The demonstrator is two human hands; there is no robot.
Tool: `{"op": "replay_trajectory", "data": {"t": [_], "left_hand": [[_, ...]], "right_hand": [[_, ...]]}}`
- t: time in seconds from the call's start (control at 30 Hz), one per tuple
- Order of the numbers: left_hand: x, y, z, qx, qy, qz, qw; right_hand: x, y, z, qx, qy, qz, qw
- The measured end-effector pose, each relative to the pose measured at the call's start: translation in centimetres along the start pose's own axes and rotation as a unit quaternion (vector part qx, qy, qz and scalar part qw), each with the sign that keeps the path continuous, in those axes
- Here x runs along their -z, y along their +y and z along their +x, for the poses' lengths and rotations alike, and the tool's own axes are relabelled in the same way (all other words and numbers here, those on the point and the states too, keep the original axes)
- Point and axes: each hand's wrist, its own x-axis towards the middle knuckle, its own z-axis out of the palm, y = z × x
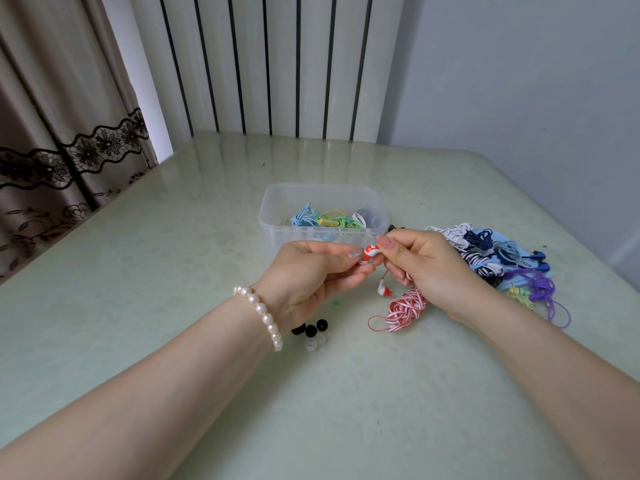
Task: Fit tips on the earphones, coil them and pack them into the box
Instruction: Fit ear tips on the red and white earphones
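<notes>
Head view: my left hand (311,268) pinches a pale tip against the red earbud (370,253), and my right hand (420,263) grips that same bud from the other side, so I'm mid-fit on this pair. Second bud (383,290) hangs just below my right hand; whether it has a tip I can't tell. Red-white cable (405,308) lies loosely bunched under my right wrist, not properly coiled yet by my read. Clear box (322,211) just beyond both hands already holds several coloured bundles. Spare tips (311,332), black and clear, sit below my left wrist. Big pile of earphones (498,261) right of my right hand looks unpacked. Plenty left, I'd say.
</notes>
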Motion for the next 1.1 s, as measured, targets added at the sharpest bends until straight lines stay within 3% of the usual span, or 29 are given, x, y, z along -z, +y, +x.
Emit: {"op": "replay_trajectory", "data": {"t": [0.93,1.1], "left_hand": [[-0.1,0.0,0.0,0.051,0.004,-0.054,0.997],[-0.3,-0.1,0.0,0.058,0.010,-0.070,0.996]], "right_hand": [[-0.8,0.9,-0.1,0.067,0.045,-0.058,0.995],[-1.0,1.6,-0.1,0.094,0.099,-0.137,0.981]]}}
